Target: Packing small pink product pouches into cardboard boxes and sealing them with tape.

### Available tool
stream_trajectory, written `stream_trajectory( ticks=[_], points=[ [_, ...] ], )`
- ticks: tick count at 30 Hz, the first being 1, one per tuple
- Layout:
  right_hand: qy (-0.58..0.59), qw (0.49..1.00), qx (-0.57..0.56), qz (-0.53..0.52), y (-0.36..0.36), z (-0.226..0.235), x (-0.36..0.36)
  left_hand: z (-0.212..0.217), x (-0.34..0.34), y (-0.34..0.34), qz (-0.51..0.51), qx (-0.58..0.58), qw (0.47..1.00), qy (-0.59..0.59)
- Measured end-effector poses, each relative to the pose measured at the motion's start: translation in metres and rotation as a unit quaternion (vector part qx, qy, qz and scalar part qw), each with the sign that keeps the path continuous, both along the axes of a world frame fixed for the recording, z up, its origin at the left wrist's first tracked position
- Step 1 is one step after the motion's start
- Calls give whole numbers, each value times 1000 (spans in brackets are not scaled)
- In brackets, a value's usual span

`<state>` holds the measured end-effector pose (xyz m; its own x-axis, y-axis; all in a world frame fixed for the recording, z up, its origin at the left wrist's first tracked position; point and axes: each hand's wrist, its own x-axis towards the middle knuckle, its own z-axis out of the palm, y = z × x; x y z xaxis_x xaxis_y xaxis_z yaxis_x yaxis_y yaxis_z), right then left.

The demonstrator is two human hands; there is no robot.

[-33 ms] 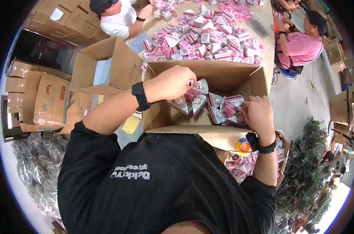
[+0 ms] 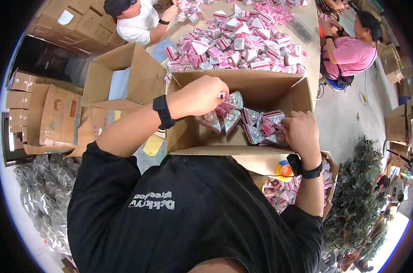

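Both of my hands are over an open cardboard box (image 2: 193,132) in front of my body. My left hand (image 2: 205,94) is closed on the pink tops of a bunch of small clear pyramid-shaped packets (image 2: 231,119) with glittery contents. Toward the box's right wall, my right hand (image 2: 303,133) pinches a second bunch of similar packets (image 2: 253,134), edged in dark red and white stripes. The two bunches hang side by side, slightly apart. My fingers partly hide where they grip, and the box bottom shows at the left.
Beyond the box, a heap of packets (image 2: 243,45) covers the table. Another open carton (image 2: 147,75) stands at the left. Right of my body is a carton of packets (image 2: 279,193) beside an orange-and-yellow round object (image 2: 285,170). Two people (image 2: 136,25) (image 2: 352,50) work at the table.
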<state>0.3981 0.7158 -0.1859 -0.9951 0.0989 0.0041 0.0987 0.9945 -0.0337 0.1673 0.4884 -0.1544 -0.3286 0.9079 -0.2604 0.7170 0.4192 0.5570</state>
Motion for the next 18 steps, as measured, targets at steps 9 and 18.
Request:
stream_trajectory(
  ticks=[9,18],
  points=[
    [19,999,-18,-18,1,-4,3,6,-5,-5,7,10,1000,-4],
    [45,998,-26,-36,1,-6,7,17,-26,-11,42,15,994,-97]
  ],
)
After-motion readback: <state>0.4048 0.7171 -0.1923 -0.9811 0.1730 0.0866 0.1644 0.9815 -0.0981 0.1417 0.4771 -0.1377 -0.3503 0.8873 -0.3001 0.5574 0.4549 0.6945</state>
